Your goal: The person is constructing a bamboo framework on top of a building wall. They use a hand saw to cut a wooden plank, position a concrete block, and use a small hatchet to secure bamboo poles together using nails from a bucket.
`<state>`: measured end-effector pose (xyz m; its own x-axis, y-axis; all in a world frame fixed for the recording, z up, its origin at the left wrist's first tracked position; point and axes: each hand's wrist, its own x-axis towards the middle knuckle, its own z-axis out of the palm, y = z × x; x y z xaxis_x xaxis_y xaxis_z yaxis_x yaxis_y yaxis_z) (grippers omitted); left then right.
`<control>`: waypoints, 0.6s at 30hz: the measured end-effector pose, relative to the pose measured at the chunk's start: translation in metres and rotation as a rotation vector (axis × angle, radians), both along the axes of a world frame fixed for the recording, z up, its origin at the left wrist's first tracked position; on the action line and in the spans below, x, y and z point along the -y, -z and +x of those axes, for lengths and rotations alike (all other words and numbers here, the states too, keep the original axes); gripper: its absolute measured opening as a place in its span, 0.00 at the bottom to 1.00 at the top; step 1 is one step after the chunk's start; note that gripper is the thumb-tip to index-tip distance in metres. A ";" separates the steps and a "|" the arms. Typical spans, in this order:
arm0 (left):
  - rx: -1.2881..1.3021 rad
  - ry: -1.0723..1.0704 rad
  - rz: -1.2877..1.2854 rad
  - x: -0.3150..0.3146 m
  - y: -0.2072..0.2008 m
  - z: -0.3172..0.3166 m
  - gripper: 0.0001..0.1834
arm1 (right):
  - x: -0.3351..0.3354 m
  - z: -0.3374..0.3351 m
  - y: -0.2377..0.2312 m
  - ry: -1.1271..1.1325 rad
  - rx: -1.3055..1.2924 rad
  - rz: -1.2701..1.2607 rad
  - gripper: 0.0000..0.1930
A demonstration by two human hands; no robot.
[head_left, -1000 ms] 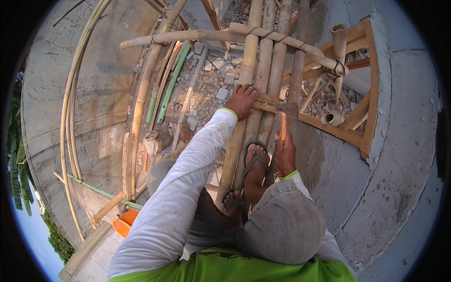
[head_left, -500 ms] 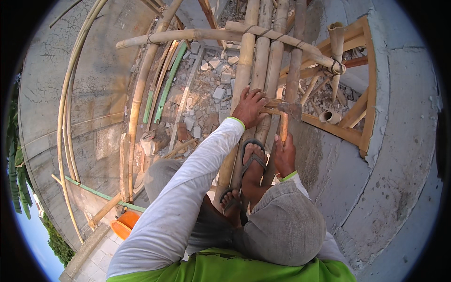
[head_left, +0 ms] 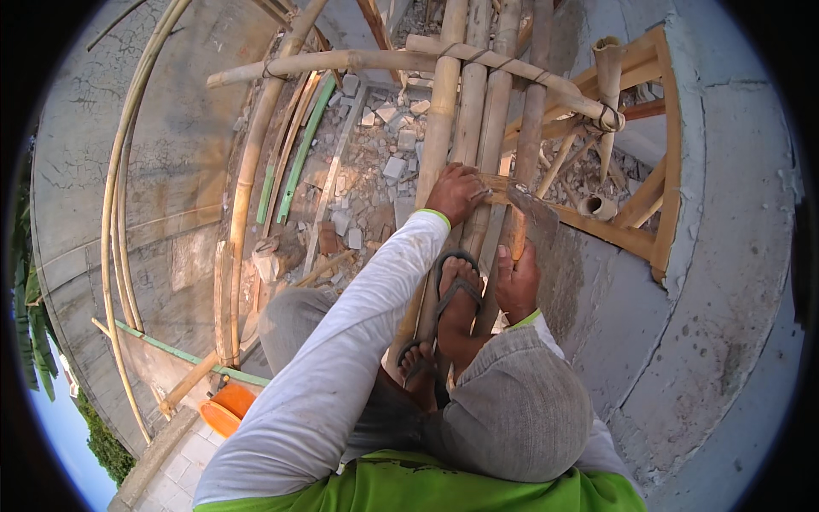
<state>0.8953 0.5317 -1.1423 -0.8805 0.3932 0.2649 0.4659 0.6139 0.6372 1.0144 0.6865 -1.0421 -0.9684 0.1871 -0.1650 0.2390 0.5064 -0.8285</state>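
Footing of bamboo poles (head_left: pixel 443 102) laid side by side, a bamboo crosspiece (head_left: pixel 515 68) lashed over them, two sandalled feet (head_left: pixel 458 286), and a short wood piece (head_left: pixel 496 183), partly hidden, apparently resting across the poles between crosspiece and feet.

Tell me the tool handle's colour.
The tool handle in the right hand is orange, clearest in the head view.

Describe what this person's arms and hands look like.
Long, creased whitish sleeves cover the arms, with thin lime-green edging at each wrist. The left hand and right hand are ungloved.
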 end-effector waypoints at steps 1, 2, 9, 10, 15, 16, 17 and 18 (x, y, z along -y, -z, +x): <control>0.000 -0.001 0.005 0.000 0.000 0.000 0.07 | -0.002 0.001 0.003 -0.020 0.039 0.032 0.18; 0.000 -0.002 0.011 0.000 0.000 0.001 0.07 | -0.005 0.000 0.011 -0.068 0.126 0.082 0.18; -0.040 -0.035 0.047 -0.003 0.002 0.005 0.07 | -0.001 0.002 0.000 -0.062 -0.017 0.042 0.14; -0.032 -0.032 0.051 -0.002 0.002 0.006 0.08 | -0.001 0.003 0.000 -0.051 -0.091 0.041 0.13; -0.002 -0.046 -0.011 0.012 0.016 0.009 0.10 | 0.002 -0.007 0.024 -0.150 0.167 0.116 0.13; -0.016 -0.027 0.010 0.004 0.010 0.004 0.11 | 0.000 -0.005 0.007 -0.098 0.141 0.072 0.13; -0.030 -0.009 0.032 -0.004 0.004 0.002 0.11 | -0.005 0.002 0.011 -0.090 0.148 0.125 0.13; -0.026 0.007 0.039 -0.009 0.004 0.000 0.11 | -0.009 0.005 0.025 -0.081 0.141 0.177 0.13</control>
<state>0.8949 0.5410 -1.1458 -0.8702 0.3885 0.3031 0.4871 0.5855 0.6480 1.0197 0.6955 -1.0673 -0.9511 0.1481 -0.2709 0.2988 0.6629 -0.6865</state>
